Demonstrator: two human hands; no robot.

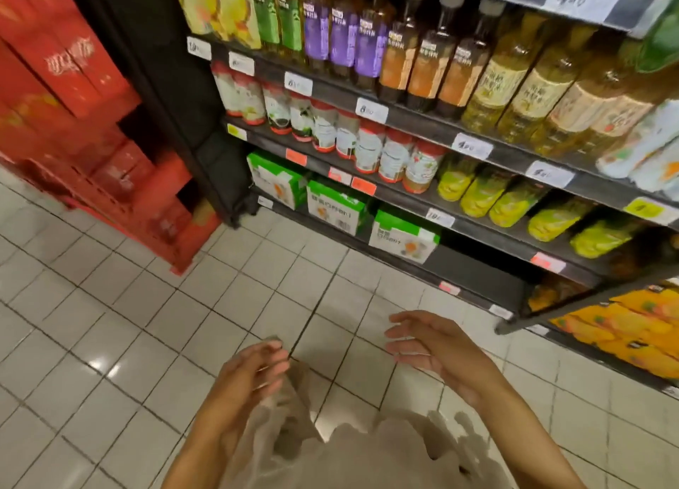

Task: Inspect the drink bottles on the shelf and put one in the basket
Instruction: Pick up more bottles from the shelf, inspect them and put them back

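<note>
While I'm standing on the white tiled floor (110,327) in the drinks aisle, the head view shows a stack of red cartons (73,95) off to my left, right up against the black end of the shelf unit (422,124). Nothing sits between my hands and the shelves, just open floor.

The drink bottles are all up and to the right of my hands, well apart from them. On the higher shelf there are purple-label bottles (343,36), then orange-label bottles (430,65), then yellowish tea bottles (514,80) further right. One shelf down is a row of red-capped white bottles (367,146), and past those some yellow-green bottles (481,194). Below that sit green and white boxes (340,209), and orange cartons (632,327) fill the bottom right corner. Price tags (371,110) run along the shelf edges, too blurry to read properly.

My left hand (253,371) is low in the frame, fingers curled round the top of a thin translucent plastic bag (279,437) that hangs down in front of me. My right hand (430,345) is beside it, fingers loose and spread, holding nothing, pointing roughly toward the bag. I don't see a proper basket, only the bag.
</note>
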